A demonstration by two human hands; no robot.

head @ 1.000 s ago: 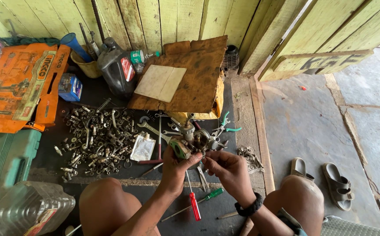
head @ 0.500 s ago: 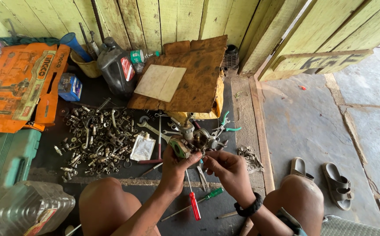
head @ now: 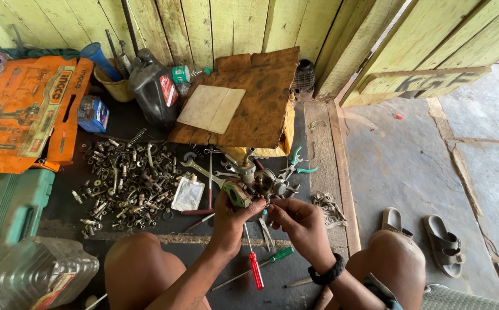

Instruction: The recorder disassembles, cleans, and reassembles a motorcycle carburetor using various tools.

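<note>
Grimy metal carburetor (head: 256,185) (tube upright) gripped by left hand (head: 230,217); right hand (head: 298,218) pinches its underside.

wall (head: 215,23): green wooden planks | floor (head: 427,155): grey concrete | light: daylight

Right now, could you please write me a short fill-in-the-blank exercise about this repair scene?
1. The left hand holds a small metal ____ above the mat.
2. The screwdriver lying between the knees has a ____ handle.
3. The pile of loose bolts and nuts lies to the ____ of both hands.
4. A pair of ____ sits on the concrete floor.

Missing words: carburetor; red; left; sandals
</note>
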